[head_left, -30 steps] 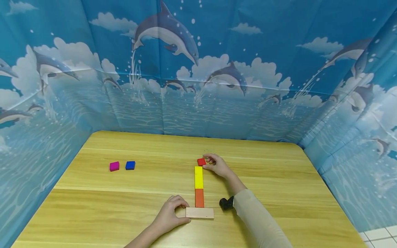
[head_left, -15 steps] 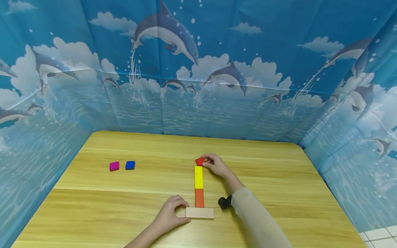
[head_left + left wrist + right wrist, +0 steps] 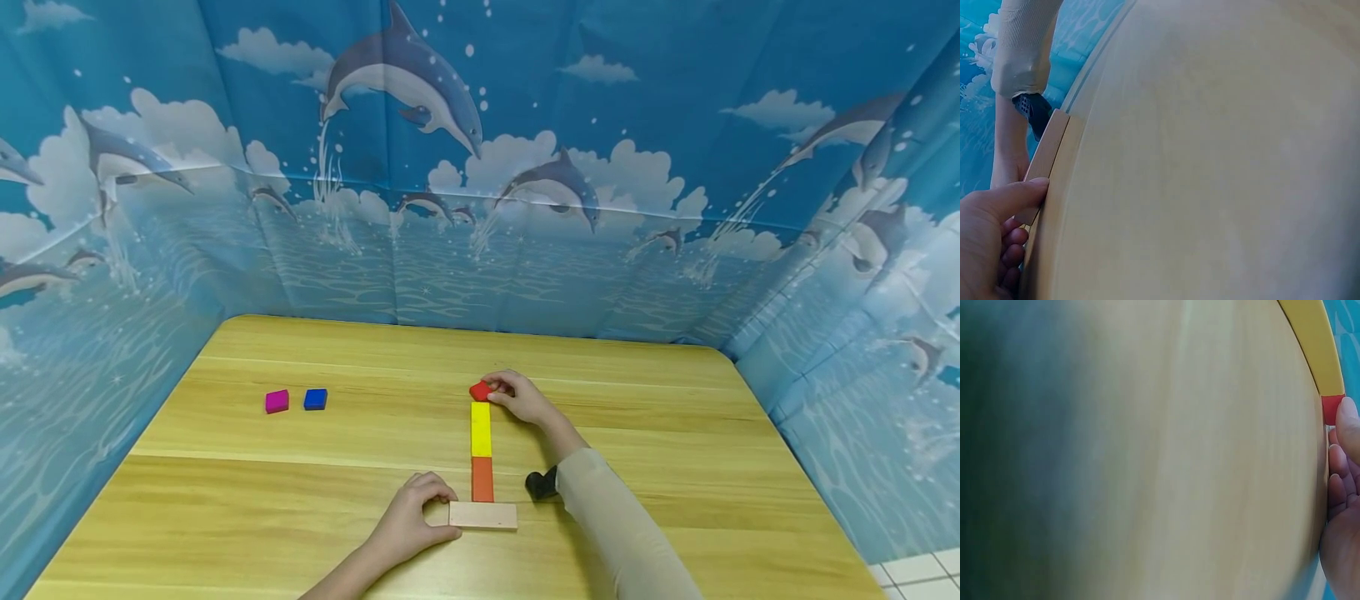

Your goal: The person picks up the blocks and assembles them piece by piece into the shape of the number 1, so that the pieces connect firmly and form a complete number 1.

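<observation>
In my head view, a pale beige sleeve (image 3: 633, 529) covers part of the right arm (image 3: 564, 437), ending in a loose cuff (image 3: 576, 465) short of the bare right hand (image 3: 525, 402). A small, rounded black device (image 3: 540, 485) juts out beside it, perforated in my left-wrist view. The left hand (image 3: 408, 518) and visible left forearm (image 3: 348, 571) are bare.

Blocks, six: one small magenta block (image 3: 277, 402), one small blue block (image 3: 316, 399), one small red block (image 3: 479, 391), one long yellow block (image 3: 481, 429), one long orange block (image 3: 482, 479), one long pale-wood block (image 3: 483, 516); one wood-grain bench (image 3: 660, 408); one left grip (image 3: 408, 518); one right grip (image 3: 527, 403)
</observation>
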A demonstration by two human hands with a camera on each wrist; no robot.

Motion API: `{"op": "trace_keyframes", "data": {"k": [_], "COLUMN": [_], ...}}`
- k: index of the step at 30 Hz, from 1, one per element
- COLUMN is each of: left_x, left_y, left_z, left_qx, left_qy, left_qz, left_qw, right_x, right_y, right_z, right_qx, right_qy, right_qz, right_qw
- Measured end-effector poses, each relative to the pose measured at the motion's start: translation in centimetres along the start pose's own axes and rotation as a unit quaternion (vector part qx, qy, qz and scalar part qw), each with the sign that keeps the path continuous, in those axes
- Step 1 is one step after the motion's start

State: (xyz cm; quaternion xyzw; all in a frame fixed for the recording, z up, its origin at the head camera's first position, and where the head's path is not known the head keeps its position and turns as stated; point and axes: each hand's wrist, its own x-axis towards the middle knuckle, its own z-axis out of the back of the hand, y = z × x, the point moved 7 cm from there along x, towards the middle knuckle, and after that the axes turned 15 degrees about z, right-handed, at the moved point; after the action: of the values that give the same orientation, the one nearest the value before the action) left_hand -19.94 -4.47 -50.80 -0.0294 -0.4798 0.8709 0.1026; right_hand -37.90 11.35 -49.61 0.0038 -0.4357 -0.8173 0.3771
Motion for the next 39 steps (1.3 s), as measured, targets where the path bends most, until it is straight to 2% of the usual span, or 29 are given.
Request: {"op": "trace_keyframes", "data": {"k": [10, 22, 24, 27, 32, 36, 39], "left_x": [0.1, 0.1, 0.1, 0.1, 0.1, 0.1, 0.3], "left_y": [0.1, 0.0, 0.0, 0.0, 0.0, 0.2, 0.5], "left_z": [-0.1, -0.1, -0.1, -0.1, -0.1, 0.1, 0.5], "left_qx": [0.002, 0.004, 0.005, 0.005, 0.005, -0.006, -0.045], "left_qy": [0.003, -0.003, -0.005, -0.006, -0.002, 0.017, 0.041], "left_qz": [0.002, -0.005, -0.007, -0.007, -0.007, -0.003, 0.011], "left_qw": [1.0000, 1.0000, 1.0000, 0.9999, 1.0000, 0.9998, 0.9981], "right_x": [-0.1, 0.0, 0.0, 0.0, -0.1, -0.2, -0.2], "right_y": [-0.1, -0.4, -0.1, 1.6, 3.7, 4.1, 4.2], "right_z": [0.1, 0.0, 0.1, 0.4, 0.8, 0.9, 0.8], "right_qx": [-0.019, -0.009, -0.011, -0.009, 0.003, 0.001, -0.002], "right_qy": [0.021, 0.018, 0.015, 0.017, 0.025, 0.031, 0.031], "right_qz": [-0.007, -0.001, 0.004, 0.014, 0.011, 0.010, 0.011], "right_qw": [0.9996, 0.9998, 0.9998, 0.9997, 0.9996, 0.9995, 0.9995]}}
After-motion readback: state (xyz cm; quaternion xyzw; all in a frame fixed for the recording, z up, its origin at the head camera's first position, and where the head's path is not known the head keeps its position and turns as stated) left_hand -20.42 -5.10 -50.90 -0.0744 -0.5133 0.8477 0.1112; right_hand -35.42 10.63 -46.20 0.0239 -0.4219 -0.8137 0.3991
